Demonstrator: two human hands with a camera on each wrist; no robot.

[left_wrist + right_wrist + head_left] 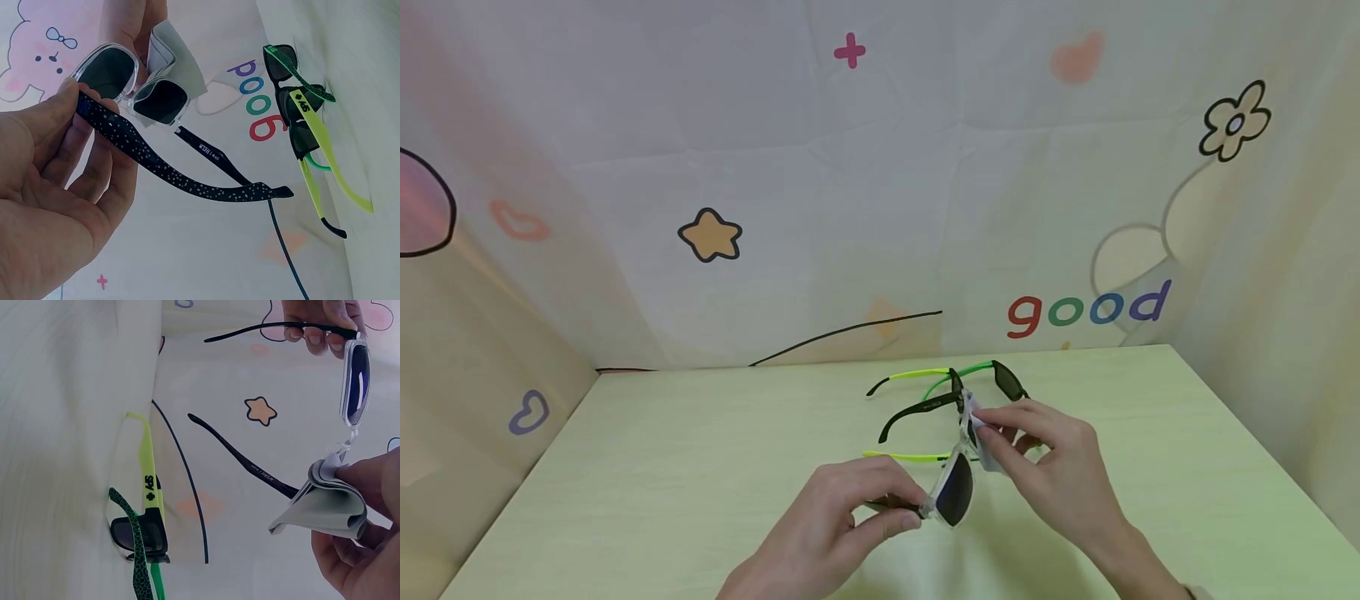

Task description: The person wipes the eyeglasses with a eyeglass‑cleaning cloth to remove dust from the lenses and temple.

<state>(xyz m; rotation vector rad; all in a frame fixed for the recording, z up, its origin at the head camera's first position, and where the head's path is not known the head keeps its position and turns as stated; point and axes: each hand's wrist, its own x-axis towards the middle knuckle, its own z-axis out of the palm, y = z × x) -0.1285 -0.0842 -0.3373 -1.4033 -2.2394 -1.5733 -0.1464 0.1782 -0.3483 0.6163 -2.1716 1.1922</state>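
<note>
A pair of sunglasses (955,492) with a clear frame, dark lenses and black speckled temples is held above the table. My left hand (842,517) pinches it by the hinge end of one temple (150,156), thumb against fingers. At the other lens my right hand (1052,467) pinches a folded pale cleaning cloth (331,497) around the lens. In the left wrist view the cloth (172,59) stands up behind that lens (161,101), whose front face shows. Part of the right hand's fingers is hidden behind the cloth in that view.
On the pale table (662,467) behind the hands lie sunglasses with yellow temples (917,374) and a pair with green temples (973,367), close together and overlapping in view. A printed curtain (775,167) hangs along the back and sides.
</note>
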